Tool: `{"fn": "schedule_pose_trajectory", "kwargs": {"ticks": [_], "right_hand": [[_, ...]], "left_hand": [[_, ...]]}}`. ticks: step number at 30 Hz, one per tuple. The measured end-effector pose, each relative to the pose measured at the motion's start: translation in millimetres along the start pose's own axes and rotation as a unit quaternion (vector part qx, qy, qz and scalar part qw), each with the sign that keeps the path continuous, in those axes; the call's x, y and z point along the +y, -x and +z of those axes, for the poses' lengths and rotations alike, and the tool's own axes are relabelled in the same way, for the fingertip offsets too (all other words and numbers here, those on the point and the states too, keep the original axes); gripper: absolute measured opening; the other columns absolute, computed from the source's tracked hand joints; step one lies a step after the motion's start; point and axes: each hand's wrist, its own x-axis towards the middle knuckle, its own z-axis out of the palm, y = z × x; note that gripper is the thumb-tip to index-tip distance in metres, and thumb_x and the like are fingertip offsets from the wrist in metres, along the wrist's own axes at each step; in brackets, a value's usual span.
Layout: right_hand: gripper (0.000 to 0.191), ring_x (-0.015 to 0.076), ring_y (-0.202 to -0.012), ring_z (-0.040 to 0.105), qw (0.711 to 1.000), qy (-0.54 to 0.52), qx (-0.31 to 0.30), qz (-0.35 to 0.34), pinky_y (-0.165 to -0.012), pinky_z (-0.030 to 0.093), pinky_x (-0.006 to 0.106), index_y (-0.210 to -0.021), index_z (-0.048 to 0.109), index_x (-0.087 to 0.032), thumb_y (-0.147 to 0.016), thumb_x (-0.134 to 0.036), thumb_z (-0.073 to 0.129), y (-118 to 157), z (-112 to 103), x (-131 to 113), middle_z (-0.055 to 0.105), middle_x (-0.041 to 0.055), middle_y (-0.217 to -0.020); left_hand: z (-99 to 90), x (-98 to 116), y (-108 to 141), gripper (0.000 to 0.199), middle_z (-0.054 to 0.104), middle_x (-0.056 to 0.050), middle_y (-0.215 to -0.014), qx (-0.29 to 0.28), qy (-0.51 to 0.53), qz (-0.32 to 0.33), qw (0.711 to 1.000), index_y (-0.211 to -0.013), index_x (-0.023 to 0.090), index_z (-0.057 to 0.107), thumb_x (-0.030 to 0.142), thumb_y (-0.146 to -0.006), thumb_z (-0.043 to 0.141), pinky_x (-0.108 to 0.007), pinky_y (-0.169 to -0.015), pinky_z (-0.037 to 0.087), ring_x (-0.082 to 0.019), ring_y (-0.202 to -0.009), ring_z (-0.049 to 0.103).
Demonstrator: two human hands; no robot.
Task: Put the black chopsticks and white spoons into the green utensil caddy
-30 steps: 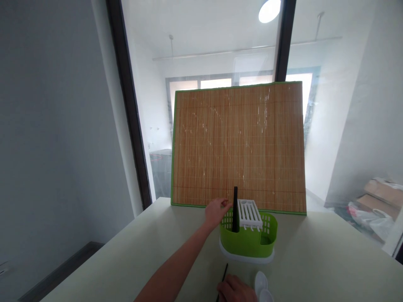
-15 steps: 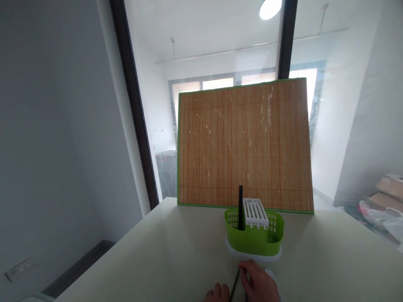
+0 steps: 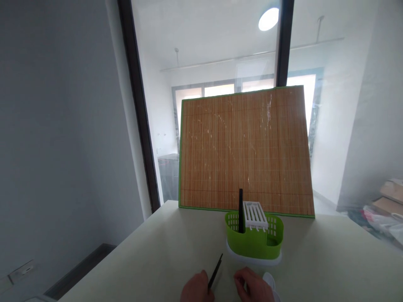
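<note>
My left hand (image 3: 197, 287) is at the bottom of the view, closed around a pair of black chopsticks (image 3: 215, 270). Their tips point up and to the right, slightly uneven. To the right, my right hand (image 3: 253, 286) rests low over the table with curled fingers, and nothing shows in them. Beside it lies a white spoon (image 3: 268, 278), partly hidden by the hand. Beyond both hands stands a green utensil holder (image 3: 252, 247) on a white base, with a white slotted rack (image 3: 255, 214) on top. More black chopsticks (image 3: 241, 212) stand upright in its left compartment.
A bamboo mat (image 3: 245, 151) with green edging leans upright at the back of the white table (image 3: 151, 256), before a glass partition. Cardboard boxes and plastic bags (image 3: 385, 214) are off to the right. A wall socket (image 3: 22, 270) is at lower left.
My left hand has moved up, now with the chopsticks in it, angled to the right. My right hand has let go of the chopstick and drawn back slightly. The camera has tilted up a little.
</note>
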Motion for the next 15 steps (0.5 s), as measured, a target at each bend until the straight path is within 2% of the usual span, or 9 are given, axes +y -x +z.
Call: {"fn": "schedule_pose_trajectory", "kwargs": {"ticks": [3, 6, 8, 12, 15], "right_hand": [[0.016, 0.0136, -0.059, 0.061, 0.997, -0.04, -0.068, 0.025, -0.056, 0.042, 0.02, -0.091, 0.061, -0.025, -0.076, -0.022, 0.056, 1.3, 7.2, -4.3, 0.066, -0.0041, -0.071], [0.042, 0.0135, -0.055, 0.06, 0.984, -0.101, -0.138, 0.052, -0.053, 0.04, 0.02, -0.11, 0.058, -0.025, -0.069, -0.021, 0.065, 1.8, 12.4, -13.0, 0.068, -0.0043, -0.07], [0.051, 0.0127, -0.051, 0.057, 0.977, -0.123, -0.158, 0.067, -0.048, 0.036, 0.019, -0.114, 0.056, -0.025, -0.065, -0.019, 0.067, 0.9, 13.0, -19.6, 0.066, -0.0047, -0.068], [0.032, 0.0101, -0.048, 0.051, 0.974, -0.147, -0.154, 0.076, -0.045, 0.03, 0.018, -0.092, 0.06, -0.023, -0.063, -0.013, 0.065, -1.9, 9.2, -28.5, 0.061, -0.0065, -0.06], [0.021, 0.0098, -0.048, 0.051, 0.974, -0.165, -0.145, 0.052, -0.045, 0.031, 0.017, -0.082, 0.056, -0.022, -0.064, -0.012, 0.06, -1.4, 8.6, -27.9, 0.06, -0.0062, -0.061]], "left_hand": [[-14.5, 0.8, -3.0, 0.017, 0.066, -0.008, -0.08, 0.054, 0.073, 0.038, 0.995, -0.081, 0.016, 0.061, 0.015, -0.072, 0.047, -0.026, -0.066, 0.041, -0.019, -0.076, 0.062], [-28.9, 16.6, -3.3, 0.012, 0.062, -0.001, -0.066, 0.096, 0.172, 0.1, 0.975, -0.072, 0.017, 0.058, 0.017, -0.073, 0.045, -0.022, -0.056, 0.035, -0.013, -0.061, 0.056], [-33.9, 29.5, -1.7, 0.012, 0.059, 0.0, -0.062, 0.118, 0.225, 0.133, 0.958, -0.07, 0.017, 0.056, 0.019, -0.075, 0.045, -0.021, -0.053, 0.033, -0.011, -0.057, 0.051], [-34.1, 45.4, 4.3, 0.013, 0.057, 0.001, -0.062, 0.146, 0.281, 0.174, 0.932, -0.072, 0.018, 0.056, 0.024, -0.079, 0.047, -0.02, -0.054, 0.035, -0.011, -0.057, 0.048], [-34.8, 46.1, 7.9, 0.014, 0.055, 0.001, -0.062, 0.131, 0.31, 0.196, 0.921, -0.071, 0.018, 0.055, 0.026, -0.08, 0.049, -0.019, -0.052, 0.036, -0.01, -0.056, 0.046]]}}
